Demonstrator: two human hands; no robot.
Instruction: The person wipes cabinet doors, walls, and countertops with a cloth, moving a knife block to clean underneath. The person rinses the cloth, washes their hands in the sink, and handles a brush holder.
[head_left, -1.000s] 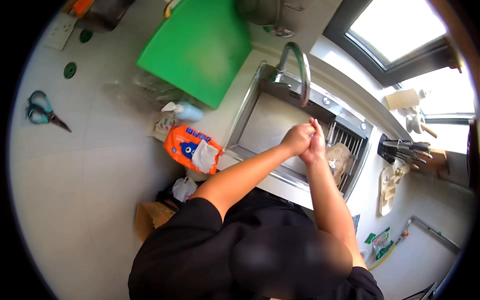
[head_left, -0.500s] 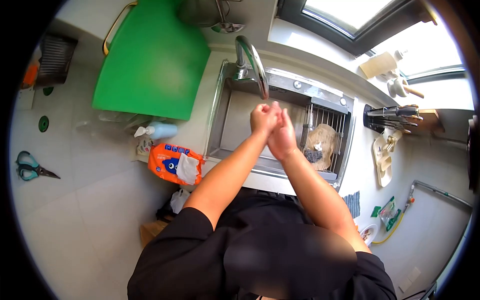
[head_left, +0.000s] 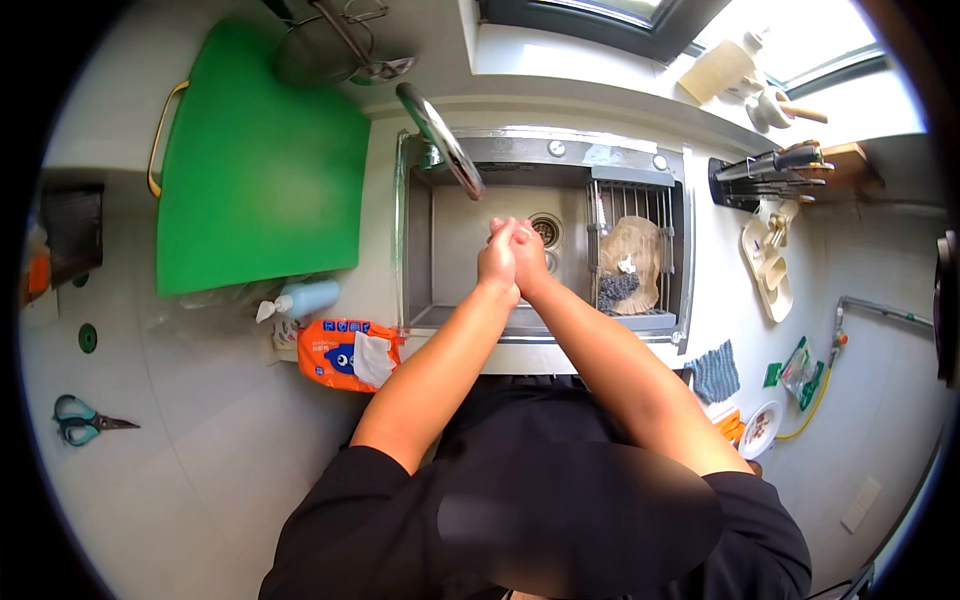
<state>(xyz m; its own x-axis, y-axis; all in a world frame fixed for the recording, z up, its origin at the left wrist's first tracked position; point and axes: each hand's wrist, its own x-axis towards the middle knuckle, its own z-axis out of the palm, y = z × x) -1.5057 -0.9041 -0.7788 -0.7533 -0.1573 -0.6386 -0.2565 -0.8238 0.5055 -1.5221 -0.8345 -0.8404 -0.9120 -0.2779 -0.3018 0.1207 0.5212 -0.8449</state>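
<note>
Over the sink [head_left: 455, 245], my left hand [head_left: 496, 264] and my right hand [head_left: 530, 260] are clasped palm to palm, their fingers wrapped around each other. Just above the fingertips is the spout of a curved chrome tap [head_left: 440, 140]; I cannot make out running water. What lies between the palms is hidden. Beyond my right hand shows the round drain [head_left: 545, 230]. A wire rack [head_left: 632, 180] at the sink's right side holds a beige, wavy-edged item [head_left: 635, 250] and a grey scrubber [head_left: 617, 290].
Left of the sink stand a green board [head_left: 265, 170], a blue pump bottle [head_left: 308, 297] and an orange wipes pack [head_left: 335, 350]. To the right are a knife block [head_left: 735, 185], a cream tray [head_left: 765, 270] and a blue-grey cloth [head_left: 714, 372]. Scissors [head_left: 85, 420] appear far left.
My hands have moved from loosely pressed together to clasped, a little lower and away from the spout. The view has shifted, and the drain now shows.
</note>
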